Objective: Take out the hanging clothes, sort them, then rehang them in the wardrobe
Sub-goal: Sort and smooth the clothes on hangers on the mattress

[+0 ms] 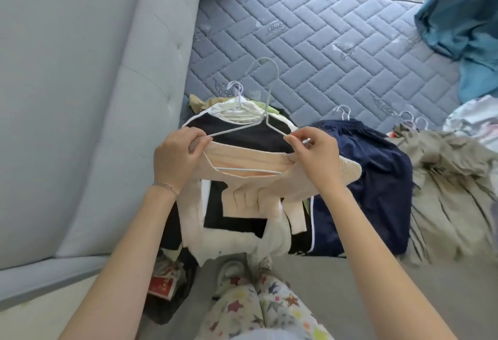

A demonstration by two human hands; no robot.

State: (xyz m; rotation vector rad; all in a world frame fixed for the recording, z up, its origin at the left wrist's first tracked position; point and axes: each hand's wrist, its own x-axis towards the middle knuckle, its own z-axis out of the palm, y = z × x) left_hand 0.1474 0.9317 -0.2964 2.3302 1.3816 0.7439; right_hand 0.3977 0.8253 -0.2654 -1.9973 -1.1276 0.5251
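Lower folds of the peach knit top (242, 157) hang blurred, hiding much of a black-and-white garment (250, 137) beneath. Its neckline spans between the fingers: left hand (176, 156) pinches cloth and white wire hanger (266, 120) at one shoulder, right hand (314, 151) the other. Beyond the fingertips lies a quilted mattress (323, 43).

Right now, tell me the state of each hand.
Left hand: closed, gripping the peach knit top and white hanger.
Right hand: closed, pinching the same top and hanger.
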